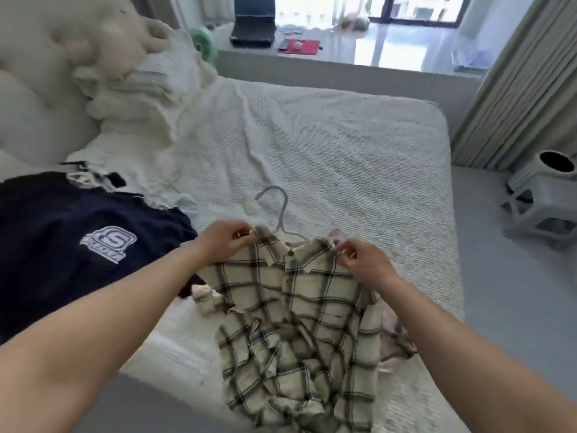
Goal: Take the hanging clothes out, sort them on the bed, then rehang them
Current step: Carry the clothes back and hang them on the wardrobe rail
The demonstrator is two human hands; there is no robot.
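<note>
While both hands (226, 242) pinch it, plaid shirt (290, 310) holds hanger (281, 214).

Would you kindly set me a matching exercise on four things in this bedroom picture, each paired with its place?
Things:
1. plaid shirt
2. navy shirt
3. stool
4. laptop

Places:
A. on the floor right of the bed
B. on the window ledge
C. on the bed's left side
D. pinched at the shoulders by the left hand and right hand

Pairs: 1-D, 2-C, 3-A, 4-B
</note>
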